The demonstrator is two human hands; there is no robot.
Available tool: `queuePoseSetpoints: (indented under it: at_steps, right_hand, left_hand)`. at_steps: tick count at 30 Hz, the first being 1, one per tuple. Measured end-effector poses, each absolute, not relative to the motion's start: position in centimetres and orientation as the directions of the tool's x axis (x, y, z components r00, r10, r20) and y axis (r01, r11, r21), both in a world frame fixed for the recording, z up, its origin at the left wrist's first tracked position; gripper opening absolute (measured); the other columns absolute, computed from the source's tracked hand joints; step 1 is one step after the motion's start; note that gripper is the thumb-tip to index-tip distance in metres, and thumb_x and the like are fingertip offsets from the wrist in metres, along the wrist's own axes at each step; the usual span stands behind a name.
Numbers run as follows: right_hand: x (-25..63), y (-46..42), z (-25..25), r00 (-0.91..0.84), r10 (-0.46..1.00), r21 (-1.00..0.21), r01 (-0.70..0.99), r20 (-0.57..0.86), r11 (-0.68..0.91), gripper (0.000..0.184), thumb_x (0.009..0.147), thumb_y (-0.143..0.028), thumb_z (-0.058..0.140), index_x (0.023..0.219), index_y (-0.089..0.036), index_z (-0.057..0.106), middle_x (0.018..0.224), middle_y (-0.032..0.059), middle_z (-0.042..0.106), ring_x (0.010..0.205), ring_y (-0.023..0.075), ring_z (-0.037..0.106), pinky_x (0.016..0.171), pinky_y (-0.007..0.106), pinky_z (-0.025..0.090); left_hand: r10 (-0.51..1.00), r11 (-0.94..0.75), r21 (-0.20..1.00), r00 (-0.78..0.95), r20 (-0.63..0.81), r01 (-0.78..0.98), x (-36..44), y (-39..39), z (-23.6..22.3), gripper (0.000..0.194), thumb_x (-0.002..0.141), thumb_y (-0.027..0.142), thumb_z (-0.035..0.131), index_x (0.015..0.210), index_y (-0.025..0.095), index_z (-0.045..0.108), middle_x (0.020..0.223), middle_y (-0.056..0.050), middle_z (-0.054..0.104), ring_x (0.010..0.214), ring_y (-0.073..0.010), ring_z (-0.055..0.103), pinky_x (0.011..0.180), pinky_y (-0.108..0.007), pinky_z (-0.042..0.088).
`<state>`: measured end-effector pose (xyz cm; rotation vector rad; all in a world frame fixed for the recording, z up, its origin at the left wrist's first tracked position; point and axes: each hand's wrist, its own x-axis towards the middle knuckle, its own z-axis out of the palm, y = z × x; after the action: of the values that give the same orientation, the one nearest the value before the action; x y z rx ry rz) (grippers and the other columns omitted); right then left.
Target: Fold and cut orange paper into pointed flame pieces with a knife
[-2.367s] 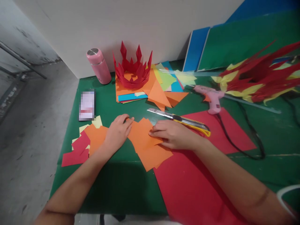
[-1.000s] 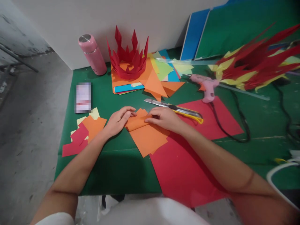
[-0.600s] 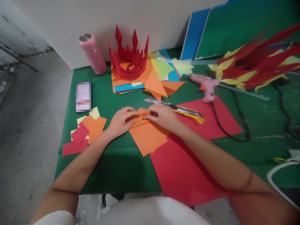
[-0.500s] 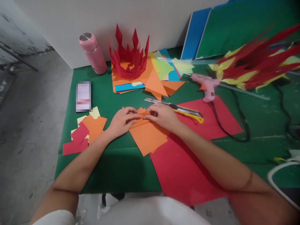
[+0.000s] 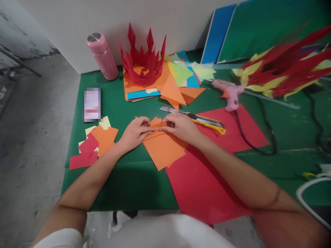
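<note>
My left hand (image 5: 134, 132) and my right hand (image 5: 181, 126) meet over a small folded orange paper (image 5: 152, 132) on the green table (image 5: 121, 186). Both press its folded edge with their fingertips, fingers pinched together on it. Under it lies a loose stack of orange paper squares (image 5: 162, 151), partly over a large red sheet (image 5: 201, 186). A metal ruler (image 5: 176, 111) and a yellow utility knife (image 5: 209, 124) lie just beyond my right hand.
A red paper crown (image 5: 142, 62) sits on a pile of coloured sheets (image 5: 165, 86) at the back. A pink flask (image 5: 101, 57), a phone (image 5: 92, 104), a pink glue gun (image 5: 230, 94) with a black cord, paper scraps (image 5: 95, 144) and a red-yellow feathered piece (image 5: 284, 69) surround them.
The top orange sheet has been folded over on itself. Both hands came together at its fold and now press along the crease.
</note>
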<state>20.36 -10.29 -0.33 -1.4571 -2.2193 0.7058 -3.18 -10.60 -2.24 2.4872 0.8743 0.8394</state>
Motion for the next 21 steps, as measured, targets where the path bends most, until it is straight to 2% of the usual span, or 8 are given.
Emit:
queuePoseSetpoints:
  at_steps: [9,21]
  right_hand:
    - [21.0,-10.5,0.0,-0.414,0.910,-0.653,0.682,0.028,0.330,0.020,0.084,-0.035,0.074,0.078,-0.020,0.062,0.067,-0.0009,0.060,0.062,0.0152,0.051,0.057,0.029,0.030]
    - [21.4,-10.7,0.8,-0.402,0.915,-0.679,0.680,-0.028,0.277,0.018,0.083,-0.031,0.074,0.075,-0.021,0.062,0.069,0.0000,0.064,0.065,0.0163,0.056,0.057,0.029,0.034]
  left_hand:
    - [0.626,-0.771,0.476,0.642,0.444,0.423,-3.0,-10.6,-2.3,0.025,0.101,0.019,0.050,0.105,0.023,0.075,0.099,-0.006,0.066,0.092,-0.0165,0.062,0.082,-0.034,0.049]
    - [0.625,-0.771,0.472,0.650,0.431,0.428,-3.0,-10.6,-2.2,0.026,0.101,0.021,0.050,0.105,0.023,0.075,0.101,-0.007,0.068,0.091,-0.0172,0.063,0.082,-0.035,0.049]
